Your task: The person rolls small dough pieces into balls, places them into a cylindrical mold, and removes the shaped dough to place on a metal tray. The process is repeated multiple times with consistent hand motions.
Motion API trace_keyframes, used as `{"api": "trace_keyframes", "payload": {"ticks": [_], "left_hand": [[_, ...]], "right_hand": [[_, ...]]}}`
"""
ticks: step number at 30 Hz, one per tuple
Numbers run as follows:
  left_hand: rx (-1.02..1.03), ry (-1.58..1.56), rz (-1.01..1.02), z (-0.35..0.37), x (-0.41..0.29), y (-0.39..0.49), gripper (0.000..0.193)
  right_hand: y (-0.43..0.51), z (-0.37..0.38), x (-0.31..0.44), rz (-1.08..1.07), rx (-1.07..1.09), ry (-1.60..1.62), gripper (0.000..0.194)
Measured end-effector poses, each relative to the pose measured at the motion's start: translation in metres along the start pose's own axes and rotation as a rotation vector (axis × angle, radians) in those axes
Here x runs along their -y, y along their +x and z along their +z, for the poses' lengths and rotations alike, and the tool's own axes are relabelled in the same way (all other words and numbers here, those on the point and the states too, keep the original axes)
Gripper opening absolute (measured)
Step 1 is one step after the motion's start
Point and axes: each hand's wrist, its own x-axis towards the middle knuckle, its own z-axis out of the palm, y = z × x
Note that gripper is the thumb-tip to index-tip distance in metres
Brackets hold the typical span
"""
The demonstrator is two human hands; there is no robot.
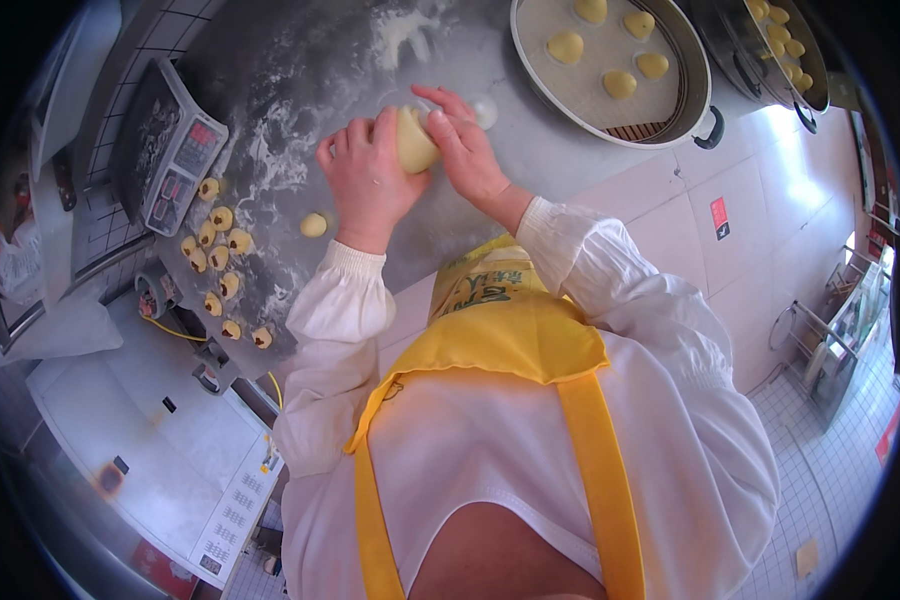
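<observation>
A pale yellow lump of dough (416, 142) is between my two hands above the floured metal worktop (525, 176). My left hand (367, 172) wraps its left side, fingers curled over the far edge. My right hand (469, 146) grips the right side with the thumb against the dough; its index finger sticks out. A small dough ball (313, 225) lies left of my left wrist. Farther left sit several small dough pieces with dark filling showing (218, 257). A small round whitish thing (484, 112) lies just beyond my right hand; what it is, I cannot tell.
At the upper right stands a round metal steamer tray (686, 127) with several shaped yellow buns (565, 47) on a liner. A second steamer (817, 82) with buns stands beside it. A digital scale (184, 161) stands at the left. White flour (401, 34) is scattered on the worktop.
</observation>
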Motion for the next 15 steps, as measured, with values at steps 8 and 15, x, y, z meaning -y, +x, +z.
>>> {"api": "trace_keyframes", "payload": {"ticks": [8, 15], "left_hand": [[-0.018, -0.605, -0.347, 0.058, 0.026, -0.032, 0.071], [-0.295, -0.815, -0.531, 0.063, 0.034, -0.034, 0.082]], "right_hand": [[0.015, -0.023, 0.016, 0.493, -0.224, 0.684, 0.046], [0.025, -0.019, 0.065, 0.748, -0.133, 1.252, 0.049]]}}
